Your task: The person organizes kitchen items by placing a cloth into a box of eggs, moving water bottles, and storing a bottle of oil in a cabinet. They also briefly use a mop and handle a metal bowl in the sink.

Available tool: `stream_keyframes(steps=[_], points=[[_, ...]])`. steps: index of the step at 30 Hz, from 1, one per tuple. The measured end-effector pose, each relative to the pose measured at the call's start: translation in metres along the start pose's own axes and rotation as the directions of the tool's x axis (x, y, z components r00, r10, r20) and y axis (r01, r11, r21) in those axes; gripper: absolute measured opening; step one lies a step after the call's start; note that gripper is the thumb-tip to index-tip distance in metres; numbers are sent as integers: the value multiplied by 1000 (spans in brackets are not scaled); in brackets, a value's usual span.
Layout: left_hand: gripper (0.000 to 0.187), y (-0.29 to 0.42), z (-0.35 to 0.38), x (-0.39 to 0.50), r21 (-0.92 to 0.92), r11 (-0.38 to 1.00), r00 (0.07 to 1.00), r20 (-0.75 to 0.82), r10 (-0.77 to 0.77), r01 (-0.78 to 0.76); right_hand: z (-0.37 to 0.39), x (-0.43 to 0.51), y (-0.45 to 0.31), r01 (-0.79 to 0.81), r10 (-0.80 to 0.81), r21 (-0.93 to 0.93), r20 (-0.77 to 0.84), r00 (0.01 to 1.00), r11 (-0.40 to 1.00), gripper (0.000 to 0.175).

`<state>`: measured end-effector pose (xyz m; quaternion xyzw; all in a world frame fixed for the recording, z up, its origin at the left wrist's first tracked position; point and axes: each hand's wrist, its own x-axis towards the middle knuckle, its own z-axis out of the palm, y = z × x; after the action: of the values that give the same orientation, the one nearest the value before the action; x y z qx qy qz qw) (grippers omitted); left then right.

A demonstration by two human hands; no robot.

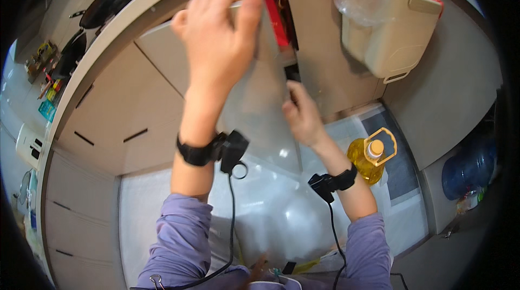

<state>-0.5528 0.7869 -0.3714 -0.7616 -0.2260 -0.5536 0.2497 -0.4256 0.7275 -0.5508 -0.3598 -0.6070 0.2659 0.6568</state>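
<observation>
My left hand (219, 34) is on the top edge of an ajar cabinet door (260, 107), its thumb and fingers bent over that edge. Lower and to the right, my right hand (302, 115) has its fingers at the door's side edge; how firmly they hold it cannot be told. Behind the door, a red item (276, 22) shows in the narrow gap. A large bottle of yellow oil (367, 162) with a yellow cap and handle stands on the floor beside my right forearm. Both wrists wear black straps with small devices and cables.
A beige bin (386, 38) with a red bag hangs on the cabinet front to the right. Black pans (109, 1) are on the counter at upper left. Drawers (77, 213) line the left side. A blue water bottle (467, 170) is at far right, and a floor mat (394, 156) lies behind the oil.
</observation>
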Motion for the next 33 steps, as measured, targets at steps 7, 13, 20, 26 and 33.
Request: stream_keyframes(steps=[7, 13, 20, 26, 33], points=[[66, 11, -151, -70, -278, 934, 975, 48, -218, 223, 99, -65, -3, 368, -415, 193, 457, 787, 910, 82], [73, 21, -226, -112, 32, 890, 891, -26, -453, 454, 149, -84, 6, 370, -456, 273, 621, 638, 888, 68], [74, 39, -218, -127, 488, 858, 976, 54, -212, 159, 163, -86, 13, 356, -377, 188, 712, 592, 915, 68], [76, 54, -115, -162, 95, 929, 893, 255, -370, 358, 143, -72, 22, 161, -252, 194, 711, 656, 968, 57], [70, 23, 17, -186, -192, 793, 802, 310, -510, 578, 72, -53, 52, -35, 228, -373, 488, 842, 927, 53]])
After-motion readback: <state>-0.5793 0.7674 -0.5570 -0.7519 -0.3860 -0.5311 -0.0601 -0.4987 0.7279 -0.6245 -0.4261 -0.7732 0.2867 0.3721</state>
